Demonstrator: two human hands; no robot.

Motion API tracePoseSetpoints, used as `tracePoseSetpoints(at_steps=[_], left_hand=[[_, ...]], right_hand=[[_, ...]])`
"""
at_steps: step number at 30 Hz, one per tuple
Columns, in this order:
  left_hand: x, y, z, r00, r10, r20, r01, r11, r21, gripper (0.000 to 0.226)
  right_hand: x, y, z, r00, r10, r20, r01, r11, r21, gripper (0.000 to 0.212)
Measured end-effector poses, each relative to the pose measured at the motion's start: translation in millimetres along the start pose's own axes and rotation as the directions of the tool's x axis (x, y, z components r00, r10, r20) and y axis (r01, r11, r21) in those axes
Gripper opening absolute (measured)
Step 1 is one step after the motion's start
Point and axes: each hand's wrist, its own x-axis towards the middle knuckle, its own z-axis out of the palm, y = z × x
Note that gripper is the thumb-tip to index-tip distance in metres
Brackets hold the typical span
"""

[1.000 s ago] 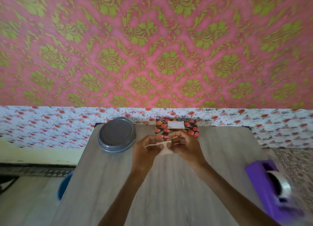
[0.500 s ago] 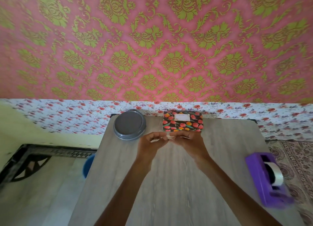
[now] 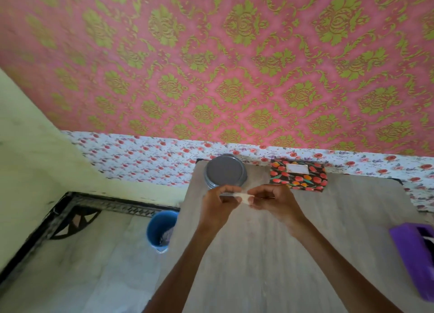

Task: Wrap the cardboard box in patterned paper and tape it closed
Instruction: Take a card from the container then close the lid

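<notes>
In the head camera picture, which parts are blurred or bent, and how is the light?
Head view: soft even light, no hard shadows or glare. Head view: the wide lens bends the table edge and wall border. Head view: blur smears the floor, the blue bucket and the purple tape dispenser; the wrapped box, left hand, right hand and tape strip look sharper.

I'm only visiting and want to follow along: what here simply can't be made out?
Head view:
- Pale strip: mostly covered by the fingers of the left hand and right hand pinching it; tape or paper, unclear.
- Purple dispenser: cut off by the right edge.
- Blue bucket: partly behind the table; contents blurred.
- Wrapped box: its white label is too small to read.
</notes>
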Motion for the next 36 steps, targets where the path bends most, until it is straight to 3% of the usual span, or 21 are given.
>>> tracePoseSetpoints(at_steps=[6, 9, 16, 22, 26, 30, 32, 36], left_hand=[[-22, -37, -149, 0.999, 0.021, -0.025, -0.021, 0.999, 0.025, 0.015], [-41, -60, -213, 0.996, -0.038, -0.075, 0.039, 0.999, 0.015, 0.015], [-36, -100, -297, 0.991, -0.04, -0.125, 0.052, 0.994, 0.093, 0.014], [-6, -125, -317, 0.987, -0.087, -0.136, 0.1, 0.991, 0.09, 0.013], [34, -152, -326, 0.962, -0.173, -0.212, 0.192, 0.978, 0.075, 0.016], [86, -234, -327, 0.925, -0.277, -0.258, 0.304, 0.95, 0.068, 0.016], [108, -290, -324, 0.921, -0.324, -0.216, 0.352, 0.93, 0.105, 0.016], [150, -402, -316, 0.916, -0.379, -0.129, 0.397, 0.902, 0.168, 0.014]], right_hand=[[-11, -36, 147, 0.989, -0.147, -0.002, 0.144, 0.971, -0.189, 0.026], [-21, -49, 222, 0.975, -0.221, 0.007, 0.215, 0.938, -0.273, 0.019], [-17, -59, 326, 0.972, -0.221, -0.081, 0.174, 0.907, -0.383, 0.012], [18, -48, 362, 0.989, -0.111, -0.097, 0.07, 0.932, -0.356, 0.008], [63, -28, 384, 0.995, 0.04, -0.088, -0.065, 0.953, -0.297, 0.01], [128, 37, 418, 0.977, 0.175, -0.119, -0.203, 0.935, -0.291, 0.016], [161, 89, 439, 0.941, 0.298, -0.163, -0.333, 0.904, -0.269, 0.011], [212, 189, 484, 0.798, 0.557, -0.229, -0.592, 0.797, -0.122, 0.013]])
